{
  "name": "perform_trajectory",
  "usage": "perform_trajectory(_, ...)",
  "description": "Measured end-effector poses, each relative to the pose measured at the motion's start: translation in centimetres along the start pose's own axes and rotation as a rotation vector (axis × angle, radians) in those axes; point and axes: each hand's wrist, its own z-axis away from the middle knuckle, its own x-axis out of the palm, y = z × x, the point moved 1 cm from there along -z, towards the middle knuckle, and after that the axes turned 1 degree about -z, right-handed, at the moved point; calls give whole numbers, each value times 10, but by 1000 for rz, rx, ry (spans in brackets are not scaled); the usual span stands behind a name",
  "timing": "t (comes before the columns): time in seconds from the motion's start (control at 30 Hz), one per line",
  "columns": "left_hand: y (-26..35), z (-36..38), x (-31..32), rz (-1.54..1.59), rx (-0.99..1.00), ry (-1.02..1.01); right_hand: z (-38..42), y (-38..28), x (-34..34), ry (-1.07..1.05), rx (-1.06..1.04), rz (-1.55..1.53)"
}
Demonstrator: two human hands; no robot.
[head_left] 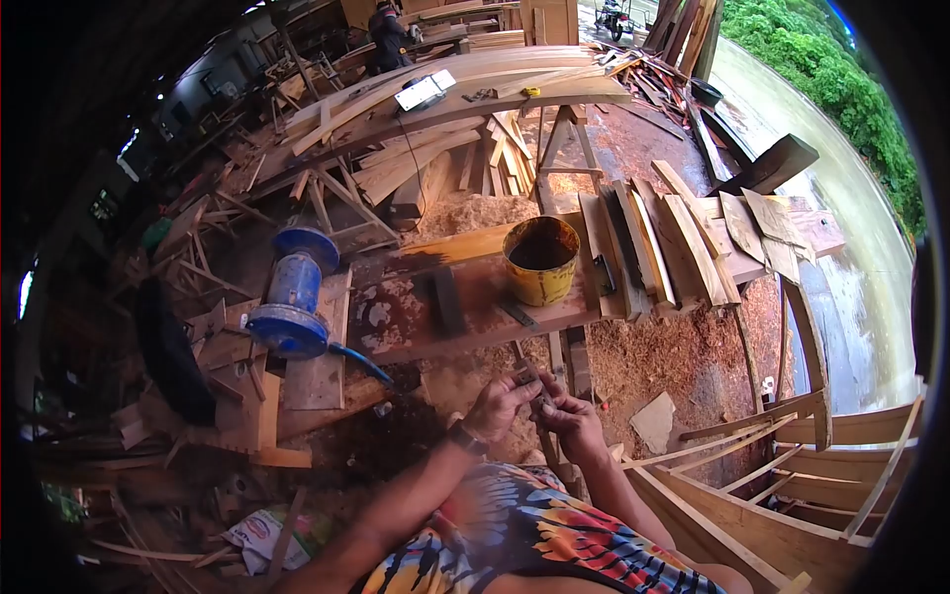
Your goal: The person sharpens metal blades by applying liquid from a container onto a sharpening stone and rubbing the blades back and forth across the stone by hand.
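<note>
"At six o'clock from the yellow bucket (542,287), on the near side of the bench (482,317), what are the hands doing?"

"Holding one small dark piece (523,377) between them. The left hand (495,408) pinches it, thumb against fingers; the right hand (571,424) has its fingers curled closed around the lower end. They sit just beside each other. What the piece is, I cannot tell."

"And round about, with the hands as the dial's centre?"

"Twelve has the bucket, upright on the bench, with a row of boards (698,252) beside it at one. A blue spool-shaped object (295,282) stands at ten. Eight o'clock has a white bag (267,535)."

"Anything to the right?"

"A slatted wooden frame (752,535), between three and four."

"Farther off?"

"Another person (386,40) in dark clothing, at eleven, well apart from the hands."
</note>
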Motion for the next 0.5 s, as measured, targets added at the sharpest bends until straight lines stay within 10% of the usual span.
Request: perform_trajectory(0.5, -4, 6, 8, 51, -59, -39, 12, 3, -7, 5, 27, -103)
